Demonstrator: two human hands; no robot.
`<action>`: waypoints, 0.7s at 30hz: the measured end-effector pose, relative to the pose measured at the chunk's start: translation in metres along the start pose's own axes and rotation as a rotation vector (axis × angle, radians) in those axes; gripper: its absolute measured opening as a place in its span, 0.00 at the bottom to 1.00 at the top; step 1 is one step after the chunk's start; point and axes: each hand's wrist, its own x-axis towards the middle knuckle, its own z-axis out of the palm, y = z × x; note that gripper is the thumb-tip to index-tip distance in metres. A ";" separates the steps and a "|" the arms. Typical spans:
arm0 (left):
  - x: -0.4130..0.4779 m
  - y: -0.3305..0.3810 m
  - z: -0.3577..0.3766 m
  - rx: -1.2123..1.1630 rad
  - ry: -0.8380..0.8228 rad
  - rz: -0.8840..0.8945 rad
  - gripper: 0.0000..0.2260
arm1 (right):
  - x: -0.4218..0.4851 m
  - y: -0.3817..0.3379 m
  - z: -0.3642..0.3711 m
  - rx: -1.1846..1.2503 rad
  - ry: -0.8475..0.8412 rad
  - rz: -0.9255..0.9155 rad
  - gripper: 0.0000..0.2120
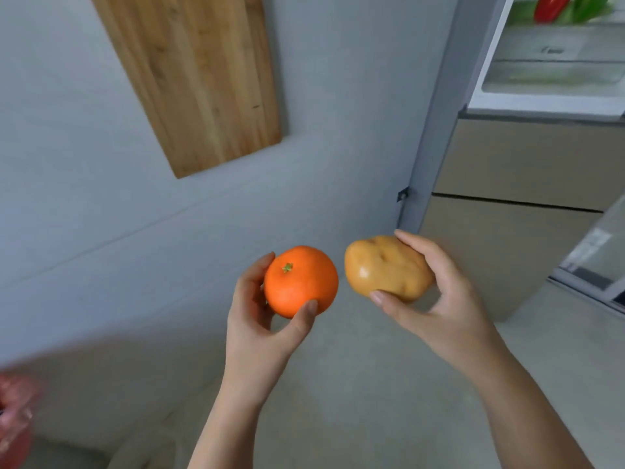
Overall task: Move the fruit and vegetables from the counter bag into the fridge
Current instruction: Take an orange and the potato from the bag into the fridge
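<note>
Gripping an orange (300, 281), the left hand (267, 319) hangs beside the right hand (439, 299), which grasps a potato (387, 267); the open fridge (554, 72) stands beyond.

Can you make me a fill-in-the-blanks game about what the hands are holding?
1. The left hand holds an ____.
2. The right hand holds a ____.
3. Inside the open fridge, beside something green, lies a ____ pepper.
4. The board on the wall is made of ____.

Missing words: orange; potato; red; wood

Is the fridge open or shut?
Open: the fridge shows its lit shelves at upper right, with a red pepper and greens inside.
</note>
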 end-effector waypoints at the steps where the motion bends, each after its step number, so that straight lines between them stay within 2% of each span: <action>1: 0.013 -0.005 0.004 -0.004 -0.019 0.001 0.28 | 0.007 0.004 0.001 -0.011 0.004 0.006 0.30; 4: 0.045 -0.023 0.026 -0.035 -0.066 -0.014 0.29 | 0.023 0.023 -0.010 -0.050 0.049 0.068 0.30; 12: 0.113 -0.055 0.150 -0.084 -0.309 -0.066 0.29 | 0.060 0.106 -0.100 -0.122 0.360 0.245 0.30; 21: 0.201 -0.058 0.336 -0.069 -0.450 -0.001 0.28 | 0.142 0.180 -0.217 -0.144 0.491 0.204 0.35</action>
